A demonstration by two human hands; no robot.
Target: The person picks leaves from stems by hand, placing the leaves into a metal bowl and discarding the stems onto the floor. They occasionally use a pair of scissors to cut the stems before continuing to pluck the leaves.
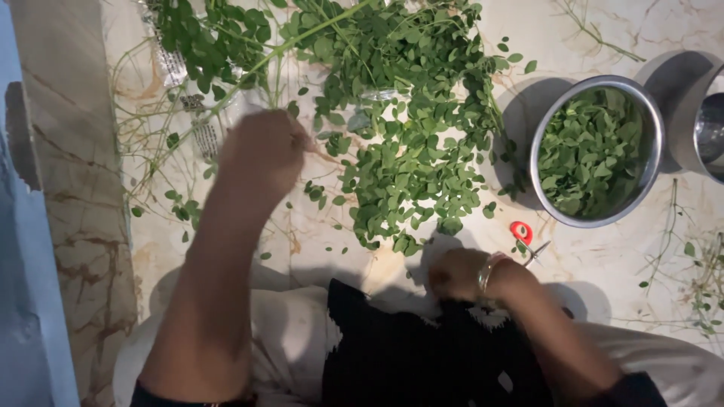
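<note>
We see the left hand (260, 154) raised over the marble floor (618, 30), blurred and curled into a loose fist at the near edge of the leafy branches (226, 38); it seems to close on a thin green stem (302, 38) that runs up and right from it, though the blur keeps us from being sure of the pinch. The right hand (455, 273) sits low and near, its fingers folded under and resting against the dark cloth (407, 354) on the lap, and we cannot tell whether it holds anything (a pale bangle (489, 271) rings its wrist).

Between and beyond the two hands lies the heap of small round green leaves (407, 166), spread from the far centre down towards the right hand. To the right of the heap stands a steel bowl (654, 143), filled with picked leaves (592, 154), well apart from both hands. A second steel vessel (705, 128) shows at the far right edge, just beside the bowl. Small scissors with a red handle (522, 232) lie on the floor near the right wrist. Bare stripped stalks (136, 136) are scattered at the left.
</note>
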